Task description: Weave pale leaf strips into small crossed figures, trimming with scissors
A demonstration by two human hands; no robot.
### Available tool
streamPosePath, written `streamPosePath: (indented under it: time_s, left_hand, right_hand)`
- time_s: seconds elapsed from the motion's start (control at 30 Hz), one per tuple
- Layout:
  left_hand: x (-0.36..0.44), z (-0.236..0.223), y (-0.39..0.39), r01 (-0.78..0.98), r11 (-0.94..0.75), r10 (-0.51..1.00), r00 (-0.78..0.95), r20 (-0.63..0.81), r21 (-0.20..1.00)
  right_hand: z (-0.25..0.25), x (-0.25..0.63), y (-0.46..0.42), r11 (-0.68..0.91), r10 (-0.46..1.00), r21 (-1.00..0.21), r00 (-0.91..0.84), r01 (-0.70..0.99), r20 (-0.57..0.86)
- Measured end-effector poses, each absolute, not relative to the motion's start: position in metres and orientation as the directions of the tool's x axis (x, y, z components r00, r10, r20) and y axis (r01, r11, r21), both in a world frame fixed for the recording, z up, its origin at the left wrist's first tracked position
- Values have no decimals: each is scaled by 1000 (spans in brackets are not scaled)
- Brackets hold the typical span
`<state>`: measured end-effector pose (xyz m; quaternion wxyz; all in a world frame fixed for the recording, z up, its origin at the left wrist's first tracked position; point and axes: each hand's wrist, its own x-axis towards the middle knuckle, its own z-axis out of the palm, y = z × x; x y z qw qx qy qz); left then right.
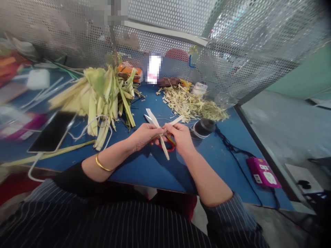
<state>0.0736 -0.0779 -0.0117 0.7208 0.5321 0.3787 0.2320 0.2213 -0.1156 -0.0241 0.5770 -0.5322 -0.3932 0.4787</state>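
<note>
Pale flat strips, which look like dried corn husk (165,150), cross each other between my two hands above the blue table. My left hand (145,135) is closed, pinching the strips where they cross. From the other side my right hand (180,135) grips them with thumb and forefinger, and one strip sticks out past its fingers. Beneath the hands lie scissors (170,148) with red handles, partly hidden; their blades point away to the left. Just right of my right hand stands a dark spool (204,128) wound with pale thread.
A big bundle of husks (103,89) lies at left, with a phone (53,132) and white cable nearer me. A heap of husk scraps (188,101) sits at the back right. A purple box (263,172) and black cords lie right. Perforated metal mesh (165,38) borders the far side.
</note>
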Motion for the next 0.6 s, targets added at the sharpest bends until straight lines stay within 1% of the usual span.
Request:
streamPosePath:
  time_s: [0.13, 0.27, 0.37, 0.43, 0.5, 0.6]
  left_hand:
    - [76, -8, -80, 100, 299, 744, 598, -298, 949]
    - [76, -8, -82, 104, 277, 750, 598, -282, 955]
    - [75, -11, -81, 75, 292, 759, 589, -279, 954]
    - [74, -11, -79, 16, 315, 788, 553, -271, 949]
    - [72, -11, -75, -82, 343, 820, 511, -256, 936]
    - [70, -9, -69, -234, 375, 836, 503, -219, 897]
  right_hand:
    - [-25, 219, -115, 13, 944, -992, 329, -124, -28]
    - [-28, 217, -114, 14, 912, -999, 409, -47, -7]
    - [-30, 219, -113, 32, 918, -999, 396, -25, 20]
    - [-31, 223, -111, 48, 932, -995, 363, -88, 12]
    - [-33, 226, -109, 54, 935, -977, 353, -206, -23]
    - [-37, 226, -107, -13, 923, -933, 356, -359, -149]
